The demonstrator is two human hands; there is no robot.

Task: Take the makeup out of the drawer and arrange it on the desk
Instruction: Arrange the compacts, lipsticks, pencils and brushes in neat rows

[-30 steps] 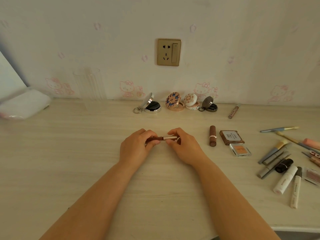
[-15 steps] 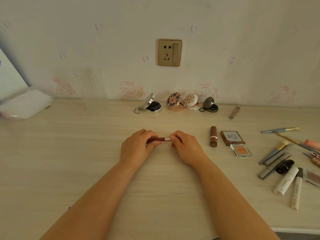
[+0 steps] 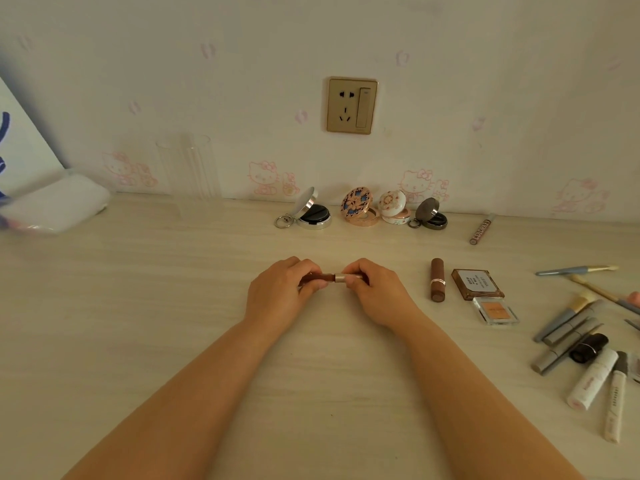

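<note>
A brown lipstick (image 3: pixel 330 277) with a silver band lies sideways between both hands over the middle of the desk (image 3: pixel 138 306). My left hand (image 3: pixel 280 292) pinches its brown end and my right hand (image 3: pixel 375 292) grips the silver end. To the right lie a second brown lipstick (image 3: pixel 437 279), a brown compact (image 3: pixel 477 283) and a clear blush pan (image 3: pixel 496 310). Several open round compacts (image 3: pixel 360 207) stand in a row along the wall. A slim tube (image 3: pixel 480 230) lies beside them.
Several brushes, tubes and a white bottle (image 3: pixel 592 384) lie scattered at the desk's right edge. A clear ribbed glass (image 3: pixel 189 174) stands at the back left, with a white pack (image 3: pixel 55 206) further left. A wall socket (image 3: pixel 351 105) is above the compacts.
The two hands have drawn slightly closer together on the lipstick, so less of its silver part shows. Everything else on the desk stays put.
</note>
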